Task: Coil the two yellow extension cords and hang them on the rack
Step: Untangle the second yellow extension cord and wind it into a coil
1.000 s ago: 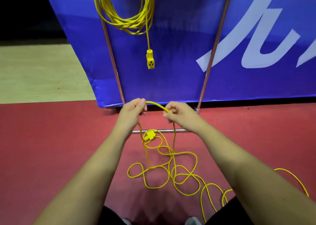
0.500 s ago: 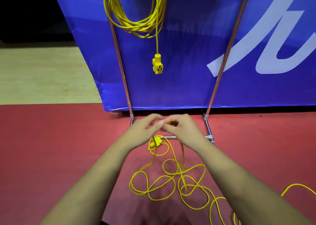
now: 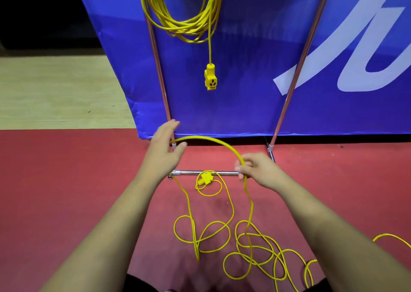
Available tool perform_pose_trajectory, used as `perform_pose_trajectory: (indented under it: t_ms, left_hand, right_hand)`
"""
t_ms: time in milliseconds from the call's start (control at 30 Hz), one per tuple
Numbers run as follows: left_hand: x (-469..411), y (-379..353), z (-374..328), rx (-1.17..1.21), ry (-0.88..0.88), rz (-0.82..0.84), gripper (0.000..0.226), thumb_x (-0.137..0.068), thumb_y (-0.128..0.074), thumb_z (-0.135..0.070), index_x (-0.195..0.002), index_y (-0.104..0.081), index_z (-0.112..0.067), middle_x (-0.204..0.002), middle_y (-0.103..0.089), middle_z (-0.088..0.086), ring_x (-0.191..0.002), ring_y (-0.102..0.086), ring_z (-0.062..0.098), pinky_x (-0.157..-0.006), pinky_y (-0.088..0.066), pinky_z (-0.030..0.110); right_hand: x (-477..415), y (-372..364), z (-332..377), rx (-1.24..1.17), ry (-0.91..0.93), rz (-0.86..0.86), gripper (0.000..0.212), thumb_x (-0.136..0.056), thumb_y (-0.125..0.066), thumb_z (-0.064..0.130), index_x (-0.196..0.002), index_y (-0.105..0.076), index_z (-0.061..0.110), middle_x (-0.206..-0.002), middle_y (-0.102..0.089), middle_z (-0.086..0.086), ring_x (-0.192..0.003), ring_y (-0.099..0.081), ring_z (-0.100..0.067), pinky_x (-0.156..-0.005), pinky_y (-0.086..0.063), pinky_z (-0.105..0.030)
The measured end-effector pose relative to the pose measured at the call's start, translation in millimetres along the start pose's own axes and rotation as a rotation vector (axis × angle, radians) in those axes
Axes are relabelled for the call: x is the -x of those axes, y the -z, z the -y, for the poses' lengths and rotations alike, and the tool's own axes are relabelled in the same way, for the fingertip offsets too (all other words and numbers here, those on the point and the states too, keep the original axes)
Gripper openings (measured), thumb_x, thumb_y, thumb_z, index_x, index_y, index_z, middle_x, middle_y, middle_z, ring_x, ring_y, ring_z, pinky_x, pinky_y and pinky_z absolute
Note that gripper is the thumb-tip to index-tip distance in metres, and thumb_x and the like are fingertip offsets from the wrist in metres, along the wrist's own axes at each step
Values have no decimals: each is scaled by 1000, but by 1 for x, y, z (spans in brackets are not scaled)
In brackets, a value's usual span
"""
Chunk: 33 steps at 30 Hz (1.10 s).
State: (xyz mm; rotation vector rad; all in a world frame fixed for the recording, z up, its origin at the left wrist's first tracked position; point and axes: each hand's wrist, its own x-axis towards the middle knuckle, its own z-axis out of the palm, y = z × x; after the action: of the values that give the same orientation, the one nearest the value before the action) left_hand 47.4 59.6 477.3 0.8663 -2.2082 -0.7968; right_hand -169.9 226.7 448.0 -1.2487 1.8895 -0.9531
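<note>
Blue banner (image 3: 244,80) fills far side, behind rack (image 3: 295,78) poles. Red floor (image 3: 55,180) near, wood floor (image 3: 55,91) far left. Coiled cord (image 3: 189,28) hangs on rack, its socket (image 3: 210,78) dangling. Loose cord (image 3: 249,240) tangled on floor between my arms, its plug (image 3: 205,178) against rack's base bar. My left hand (image 3: 163,151) open, cord arching across thumb; right hand (image 3: 259,169) pinched on same cord.

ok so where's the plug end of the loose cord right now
In the head view, the yellow plug lies on the red floor against the rack's chrome base bar, low centre, between the two hands.
</note>
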Motion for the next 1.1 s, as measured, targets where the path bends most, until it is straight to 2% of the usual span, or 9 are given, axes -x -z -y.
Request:
perform_pose_trajectory:
  t_ms: [133,267,333,500,600,700,833,967,1100]
  left_hand:
    - [16,-24,-25,157,41,408,28,-93,-53,-42,-116,-59,-26,-100,-67,-16,-93,-61,-1,-86,-47,28]
    - [9,-19,-25,285,62,150,32,-92,-49,-34,-72,-57,-9,-68,-61,4,-64,-54,8,-66,-43,30]
    - [1,-6,-18,425,148,-41,35,-91,-47,-35,-69,-54,-10,-67,-58,6,-65,-52,11,-68,-41,31]
    - [6,-10,-1,177,228,-11,28,-96,-49,-26,-73,-57,-13,-73,-63,1,-71,-61,11,-72,-41,29]
    - [2,-12,-5,-54,124,-54,26,-89,-62,-20,-115,-60,-18,-115,-59,-5,-106,-54,8,-87,-36,13]
    - [11,-21,-21,119,13,236,40,-92,-59,-32,-131,-52,-23,-122,-57,-19,-111,-51,-6,-91,-35,7]
    - [21,-33,-35,190,22,538,28,-93,-52,-41,-85,-62,-16,-68,-67,-4,-63,-60,11,-64,-50,29]
    - [12,-31,-36,369,117,165,30,-97,-49,-27,-78,-56,-6,-68,-57,1,-59,-52,6,-60,-39,19]
    - [4,-19,-12,559,369,-124,31,-99,-45,-28,-75,-54,-12,-64,-56,-3,-59,-56,10,-64,-40,29]
  right_hand:
    - [-1,-21,54,14,252,-30,8,-90,-62,9,-85,-68,7,-50,-52,13,-48,-44,-1,-51,-37,-18]
    - [-9,-17,37,45,221,-31,19,-90,-64,15,-74,-59,6,-53,-44,8,-50,-36,-5,-51,-33,-24]
    - [-8,-10,2,168,73,66,24,-91,-63,24,-75,-57,7,-63,-50,1,-57,-41,-8,-59,-39,-31]
    - [2,-6,-36,-11,-104,80,17,-94,-61,28,-81,-66,17,-80,-69,-3,-80,-63,-15,-88,-48,-47]
    - [1,-8,-4,-159,-8,-29,17,-96,-58,22,-84,-64,13,-60,-59,-1,-64,-63,-22,-73,-50,-42]
    - [1,-16,30,-33,162,70,20,-92,-64,19,-84,-67,1,-50,-42,10,-48,-39,-5,-51,-32,-22]
    - [2,-18,37,-79,211,110,8,-87,-68,11,-85,-69,4,-53,-47,11,-51,-36,-2,-50,-29,-19]
    - [6,-8,-8,59,88,183,7,-88,-61,9,-81,-63,8,-65,-57,1,-60,-51,-8,-61,-44,-29]
    - [25,5,-76,266,-225,246,28,-89,-53,-4,-71,-53,17,-67,-55,4,-72,-55,-11,-64,-41,-14]
